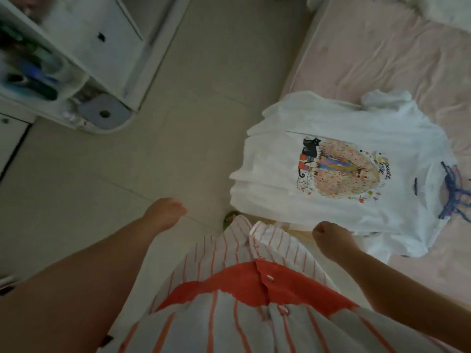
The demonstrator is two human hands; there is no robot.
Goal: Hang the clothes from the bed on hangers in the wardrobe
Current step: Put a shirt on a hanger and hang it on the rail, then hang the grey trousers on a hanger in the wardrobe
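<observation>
Your left hand [165,215] and right hand [331,238] hang curled with nothing in either grip, near the white printed cotton T-shirt [331,159] on the pink-sheeted bed [382,59].

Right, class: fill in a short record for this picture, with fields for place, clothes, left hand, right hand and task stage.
place: bed with pink sheet, beside a tiled floor
clothes: white printed T-shirt lying on the bed edge, over other garments
left hand: fingers curled, holding nothing
right hand: fingers curled, near the T-shirt's hem, no grip visible
task stage: T-shirt not yet picked up; no hanger in view
</observation>
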